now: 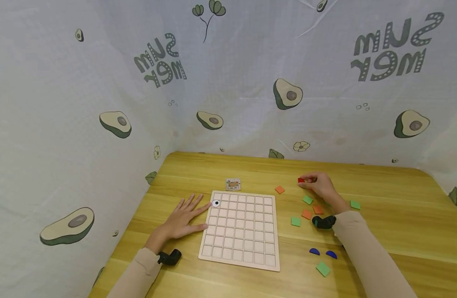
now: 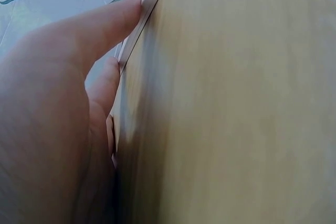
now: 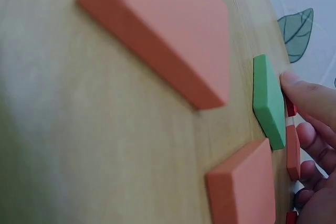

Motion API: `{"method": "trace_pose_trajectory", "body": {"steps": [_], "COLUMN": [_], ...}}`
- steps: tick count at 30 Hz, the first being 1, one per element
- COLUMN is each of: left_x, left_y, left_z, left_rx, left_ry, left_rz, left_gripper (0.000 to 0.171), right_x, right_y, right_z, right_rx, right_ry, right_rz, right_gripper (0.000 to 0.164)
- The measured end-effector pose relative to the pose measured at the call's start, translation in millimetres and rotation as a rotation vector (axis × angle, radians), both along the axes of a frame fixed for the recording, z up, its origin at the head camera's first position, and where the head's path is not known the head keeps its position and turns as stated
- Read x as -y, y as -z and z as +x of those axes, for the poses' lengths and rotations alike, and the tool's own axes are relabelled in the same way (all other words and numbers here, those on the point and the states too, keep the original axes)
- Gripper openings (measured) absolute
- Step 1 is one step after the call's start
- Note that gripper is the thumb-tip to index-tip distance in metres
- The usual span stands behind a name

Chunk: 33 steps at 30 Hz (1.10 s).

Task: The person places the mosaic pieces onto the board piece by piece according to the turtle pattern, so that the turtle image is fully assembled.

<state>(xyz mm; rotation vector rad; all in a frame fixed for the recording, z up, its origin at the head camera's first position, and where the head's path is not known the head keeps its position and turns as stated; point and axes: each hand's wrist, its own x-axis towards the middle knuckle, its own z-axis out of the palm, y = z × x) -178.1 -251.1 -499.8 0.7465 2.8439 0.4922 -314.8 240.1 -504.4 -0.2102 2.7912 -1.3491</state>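
- Left hand (image 1: 183, 219): fingers spread, thumb and index tips touching the grid board's (image 1: 239, 264) left edge.
- Right hand (image 1: 322, 188): pinching a red tile (image 1: 300, 180) beyond a green tile (image 1: 307, 200), right of the board.

left hand (image 1: 181, 221) against the pale grid board (image 1: 240, 231), red piece (image 1: 300, 180) in right hand (image 1: 322, 187)

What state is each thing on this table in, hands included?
Grid board: lying flat
Eye disc: in the leftmost column, second row from the far edge
Picture card: face up, beyond the board
Red piece: pinched; whether lifted, unclear
Right hand: pinching that piece
Left hand: fingers spread, touching the board's left edge
Orange tiles: flat, loose
Green tiles: flat, scattered
Blue half-discs: flat, apart
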Motion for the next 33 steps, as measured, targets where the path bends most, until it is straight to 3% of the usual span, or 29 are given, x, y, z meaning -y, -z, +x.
{"method": "trace_pose_trajectory", "body": {"steps": [19,28,33], "left_x": [0.7,1.1,1.7], "left_y": [1.2,1.9,2.6], "left_z": [0.6,0.2,-0.8], "left_rx": [-0.021,0.008,0.010], "left_ry": [0.010,0.002,0.000], "left_rz": [0.010,0.006,0.013], "left_gripper": [0.071,0.071,0.071], "right_x": [0.6,6.6,14.5], "right_y": [-3.8,-13.4,-21.2], "right_z": [3.6,9.1,13.4], "right_rx": [-0.015,0.004,-0.041], "right_ry": [-0.030,-0.019,-0.048], "right_rz": [0.009,0.007,-0.004], "right_gripper": [0.031,0.035,0.031]}}
